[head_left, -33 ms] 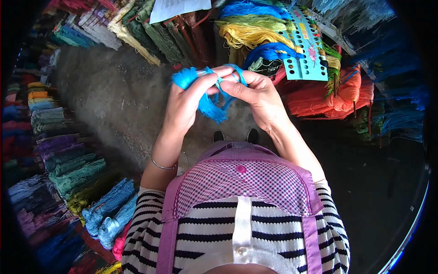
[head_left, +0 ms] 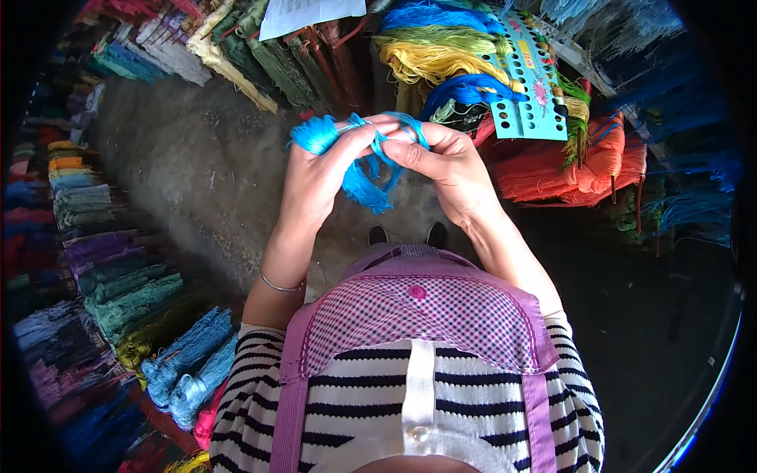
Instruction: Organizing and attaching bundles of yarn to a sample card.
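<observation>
A skein of bright blue embroidery thread (head_left: 366,189) is held between both hands in front of my body. My left hand (head_left: 327,169) is closed on it, with a thick tuft fanning out over the index finger side and a looped end hanging below. My right hand (head_left: 445,162) pinches strands of the same skein between thumb and fingers, and a loop of thread passes around its fingertips. The fingertips of both hands nearly meet, and the strands between them partly hide one another.
At the upper right lie blue and yellow thread hanks (head_left: 426,59), a turquoise card with punched holes (head_left: 527,94) and an orange-red bundle (head_left: 576,169). Racks of coloured skeins (head_left: 130,284) line the left. A white paper sheet (head_left: 307,14) rests over green hanks at the top.
The blue tuft at my left hand has shifted slightly to the left and fanned out a little. Both hands keep nearly the same place and grip.
</observation>
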Action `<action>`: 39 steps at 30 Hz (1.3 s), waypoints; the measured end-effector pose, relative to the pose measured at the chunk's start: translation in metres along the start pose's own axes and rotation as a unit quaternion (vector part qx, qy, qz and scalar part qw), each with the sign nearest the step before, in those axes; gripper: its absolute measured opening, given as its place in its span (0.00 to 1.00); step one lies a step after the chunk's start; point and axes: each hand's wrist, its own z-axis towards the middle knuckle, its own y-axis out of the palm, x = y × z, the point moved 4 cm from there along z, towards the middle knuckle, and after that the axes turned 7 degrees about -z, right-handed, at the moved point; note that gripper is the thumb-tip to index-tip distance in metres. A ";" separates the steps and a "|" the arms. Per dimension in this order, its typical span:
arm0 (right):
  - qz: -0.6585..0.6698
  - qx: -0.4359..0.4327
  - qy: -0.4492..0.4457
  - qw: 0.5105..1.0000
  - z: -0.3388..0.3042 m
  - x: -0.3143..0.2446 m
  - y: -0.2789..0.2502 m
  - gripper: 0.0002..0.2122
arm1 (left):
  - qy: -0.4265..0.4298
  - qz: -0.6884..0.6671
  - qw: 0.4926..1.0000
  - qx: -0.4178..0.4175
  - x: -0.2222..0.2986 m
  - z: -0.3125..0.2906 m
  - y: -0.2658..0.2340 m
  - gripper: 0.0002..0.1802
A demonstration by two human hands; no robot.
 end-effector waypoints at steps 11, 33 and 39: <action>0.006 0.020 -0.024 0.999 0.000 -0.002 -0.005 0.05 | 0.042 0.042 0.998 0.003 0.003 -0.001 -0.002 0.06; 0.024 0.036 -0.001 0.999 0.004 -0.004 0.002 0.06 | 0.053 0.066 0.996 0.038 0.003 -0.002 0.007 0.12; 0.190 0.058 0.032 0.979 0.007 -0.002 -0.006 0.06 | -0.016 -0.011 0.996 0.091 -0.001 0.003 -0.003 0.30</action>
